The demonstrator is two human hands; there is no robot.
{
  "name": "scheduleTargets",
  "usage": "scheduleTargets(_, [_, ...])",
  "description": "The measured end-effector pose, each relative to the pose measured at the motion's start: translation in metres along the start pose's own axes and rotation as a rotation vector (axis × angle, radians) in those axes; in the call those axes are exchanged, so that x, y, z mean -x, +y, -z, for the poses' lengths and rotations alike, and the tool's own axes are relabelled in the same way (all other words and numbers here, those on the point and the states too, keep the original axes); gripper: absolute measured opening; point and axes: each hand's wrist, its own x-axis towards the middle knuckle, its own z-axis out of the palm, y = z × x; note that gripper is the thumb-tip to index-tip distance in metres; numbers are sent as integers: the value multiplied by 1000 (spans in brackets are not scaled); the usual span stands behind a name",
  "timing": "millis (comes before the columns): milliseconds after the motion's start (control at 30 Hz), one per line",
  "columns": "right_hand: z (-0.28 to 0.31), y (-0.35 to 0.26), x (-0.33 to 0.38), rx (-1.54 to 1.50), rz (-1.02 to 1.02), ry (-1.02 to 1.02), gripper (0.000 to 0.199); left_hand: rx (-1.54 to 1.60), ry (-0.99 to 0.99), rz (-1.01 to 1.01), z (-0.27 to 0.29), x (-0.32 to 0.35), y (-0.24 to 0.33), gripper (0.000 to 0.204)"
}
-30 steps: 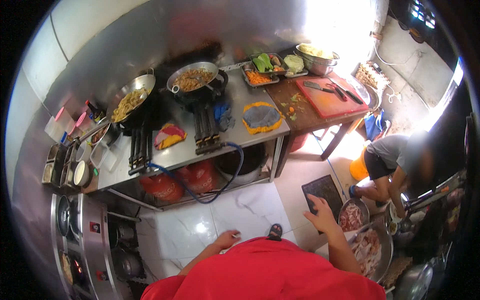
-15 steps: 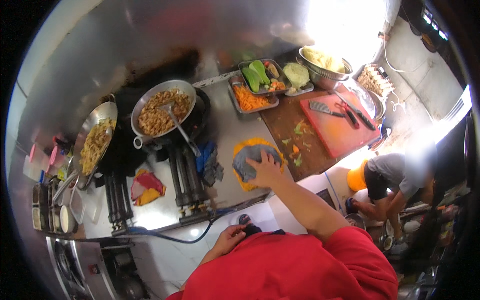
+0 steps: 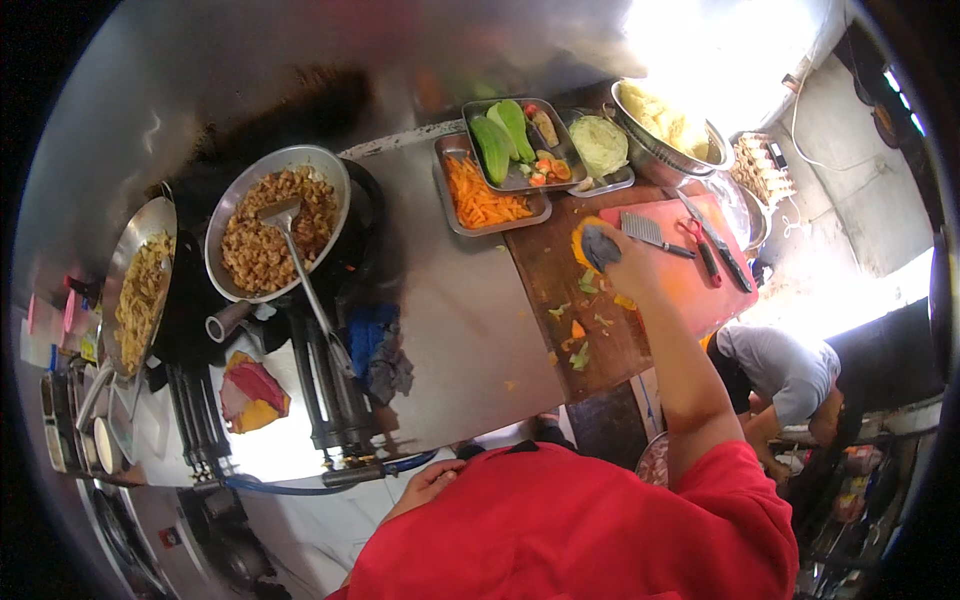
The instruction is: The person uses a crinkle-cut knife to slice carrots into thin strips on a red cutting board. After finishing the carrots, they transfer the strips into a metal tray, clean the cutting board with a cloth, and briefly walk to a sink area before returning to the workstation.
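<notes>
My right hand (image 3: 622, 250) is closed on a bunched grey and yellow cloth (image 3: 600, 248) over the wooden board (image 3: 540, 262). It is beside the left edge of a red cutting board (image 3: 690, 295), just below the metal trays. Vegetable scraps (image 3: 580, 355) in green and orange lie on the wood near the cloth. On the red board are a crinkle cutter (image 3: 642, 229), red-handled scissors (image 3: 705, 255) and a long knife (image 3: 722, 245). My left hand (image 3: 432, 484) rests low against the red shirt, away from the counter. Its fingers lie loosely out, with nothing seen in them.
A pan (image 3: 222, 205) of cooked pieces with a spatula (image 3: 300, 260) stands on a burner; a wok (image 3: 165, 215) is left of it. Trays hold carrot strips (image 3: 480, 195) and green vegetables (image 3: 505, 140). Another person (image 3: 785, 370) bends at right. Cloths (image 3: 255, 392) lie near the burners.
My right hand has moved right from the steel counter to the wooden board, taking the spread cloth along, now bunched in its grip. The view has shifted. My left hand stays by the shirt.
</notes>
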Motion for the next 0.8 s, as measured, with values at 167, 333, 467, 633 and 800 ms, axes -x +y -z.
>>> scheduleTargets(167, [-66,54,-10,56,-96,-249,50,-8,203,61,-29,-13,-8,31])
scheduleTargets(333, [-38,39,6,-336,232,-307,51,-72,421,94,-57,-27,-30,31])
scheduleTargets(467, [-5,41,-68,-285,115,-276,56,-144,502,52,-96,-43,-20,33])
scheduleTargets(633, [-77,46,-146,55,180,-112,49,109,528,64,-123,-85,-50,32])
scheduleTargets(800, [-80,28,-114,95,378,-520,50,484,494,61,-143,-107,-70,31])
